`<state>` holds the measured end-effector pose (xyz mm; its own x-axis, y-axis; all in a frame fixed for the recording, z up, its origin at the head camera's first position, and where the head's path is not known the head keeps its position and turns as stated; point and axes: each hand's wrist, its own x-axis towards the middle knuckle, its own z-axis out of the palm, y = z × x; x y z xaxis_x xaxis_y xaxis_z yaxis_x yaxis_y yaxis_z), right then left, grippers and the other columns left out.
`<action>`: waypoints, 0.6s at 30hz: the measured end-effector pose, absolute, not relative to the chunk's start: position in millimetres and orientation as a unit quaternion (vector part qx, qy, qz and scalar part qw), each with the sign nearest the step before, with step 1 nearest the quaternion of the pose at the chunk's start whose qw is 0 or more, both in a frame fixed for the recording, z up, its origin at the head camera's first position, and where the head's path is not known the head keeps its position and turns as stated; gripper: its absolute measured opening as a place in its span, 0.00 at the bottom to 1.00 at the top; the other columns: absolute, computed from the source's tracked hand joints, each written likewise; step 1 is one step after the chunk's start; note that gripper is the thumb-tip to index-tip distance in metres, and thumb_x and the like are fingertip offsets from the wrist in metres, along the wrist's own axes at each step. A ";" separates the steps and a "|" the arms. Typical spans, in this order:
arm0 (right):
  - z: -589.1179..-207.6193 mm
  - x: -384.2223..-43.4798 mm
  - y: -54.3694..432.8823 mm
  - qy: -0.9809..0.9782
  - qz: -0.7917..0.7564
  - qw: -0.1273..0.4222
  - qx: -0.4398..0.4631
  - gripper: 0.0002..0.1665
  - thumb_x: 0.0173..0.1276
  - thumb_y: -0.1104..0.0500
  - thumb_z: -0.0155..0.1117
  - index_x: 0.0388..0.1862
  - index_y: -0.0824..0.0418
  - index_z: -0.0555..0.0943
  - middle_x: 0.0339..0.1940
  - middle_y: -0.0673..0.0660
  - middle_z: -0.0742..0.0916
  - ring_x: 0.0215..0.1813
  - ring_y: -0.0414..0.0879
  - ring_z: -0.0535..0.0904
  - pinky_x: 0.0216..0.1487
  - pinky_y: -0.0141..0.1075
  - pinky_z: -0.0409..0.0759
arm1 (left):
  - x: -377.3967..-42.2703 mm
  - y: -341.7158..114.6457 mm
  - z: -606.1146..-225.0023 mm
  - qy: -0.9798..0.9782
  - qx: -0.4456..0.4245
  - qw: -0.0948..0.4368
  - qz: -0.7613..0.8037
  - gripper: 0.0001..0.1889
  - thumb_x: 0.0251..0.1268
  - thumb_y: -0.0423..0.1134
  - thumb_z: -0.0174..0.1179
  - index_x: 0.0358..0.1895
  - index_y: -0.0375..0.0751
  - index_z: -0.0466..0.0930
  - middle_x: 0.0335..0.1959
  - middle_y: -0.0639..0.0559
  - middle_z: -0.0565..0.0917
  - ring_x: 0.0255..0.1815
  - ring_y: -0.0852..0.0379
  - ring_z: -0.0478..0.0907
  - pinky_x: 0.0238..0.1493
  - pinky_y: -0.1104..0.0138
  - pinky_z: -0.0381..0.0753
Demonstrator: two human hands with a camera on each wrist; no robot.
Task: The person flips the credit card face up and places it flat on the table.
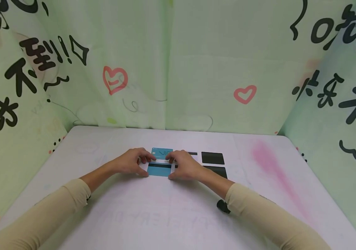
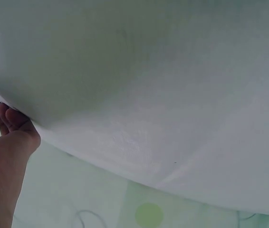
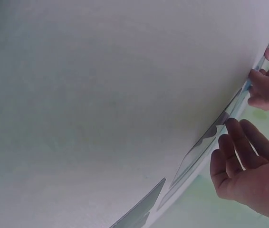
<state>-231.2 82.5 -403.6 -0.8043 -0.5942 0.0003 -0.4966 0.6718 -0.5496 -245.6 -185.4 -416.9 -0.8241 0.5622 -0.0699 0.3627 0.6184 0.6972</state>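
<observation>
Left hand on left end of striped blue card, thumb at near corner, curled fingers at far corner; gripping it there. Right hand on right end of same card, also gripping, thumb near, fingers far. Can't tell whether lifted or flat on white table. Dark stripe along far side of striped blue card. Just beyond striped blue card: printed blue card. Right of it, partly behind right hand: white card with black band. Farther right of striped blue card: upper black card and lower black card, latter partly under right forearm. Nearer and right of striped blue card: small black object against right sleeve. Well beyond striped blue card: heart-printed green cloth.
</observation>
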 end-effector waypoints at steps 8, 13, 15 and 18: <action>-401.8 -230.4 79.8 0.908 -0.274 0.094 -0.303 0.33 0.56 0.61 0.82 0.61 0.63 0.82 0.49 0.57 0.87 0.53 0.51 0.77 0.57 0.45 0.77 | -245.0 -186.1 -417.5 0.887 0.268 0.141 0.348 0.29 0.51 0.38 0.81 0.61 0.43 0.85 0.49 0.51 0.83 0.48 0.53 0.76 0.51 0.62 0.76; -401.1 -229.8 78.5 0.908 -0.271 0.097 -0.303 0.33 0.57 0.61 0.82 0.62 0.63 0.82 0.48 0.58 0.87 0.52 0.51 0.78 0.57 0.44 0.77 | -246.2 -186.4 -418.6 0.888 0.272 0.141 0.342 0.29 0.51 0.38 0.81 0.60 0.42 0.86 0.50 0.51 0.83 0.48 0.54 0.76 0.51 0.63 0.76; -400.8 -229.7 78.1 0.909 -0.269 0.097 -0.302 0.33 0.56 0.61 0.82 0.61 0.63 0.82 0.48 0.58 0.87 0.52 0.51 0.78 0.57 0.44 0.77 | -245.9 -186.1 -418.0 0.890 0.273 0.140 0.338 0.28 0.51 0.38 0.81 0.59 0.42 0.86 0.49 0.51 0.83 0.47 0.54 0.76 0.50 0.63 0.77; -400.3 -229.6 77.9 0.910 -0.267 0.098 -0.303 0.33 0.56 0.62 0.82 0.61 0.63 0.82 0.48 0.58 0.87 0.51 0.51 0.78 0.56 0.44 0.77 | -243.9 -185.6 -415.7 0.892 0.274 0.139 0.331 0.27 0.52 0.38 0.81 0.58 0.42 0.87 0.47 0.51 0.82 0.46 0.54 0.76 0.47 0.65 0.76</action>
<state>-229.6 77.9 -400.3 -0.7968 -0.6040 -0.0168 -0.4994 0.6740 -0.5444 -243.9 -185.6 -415.7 -0.8116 0.5803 -0.0675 0.3959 0.6313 0.6669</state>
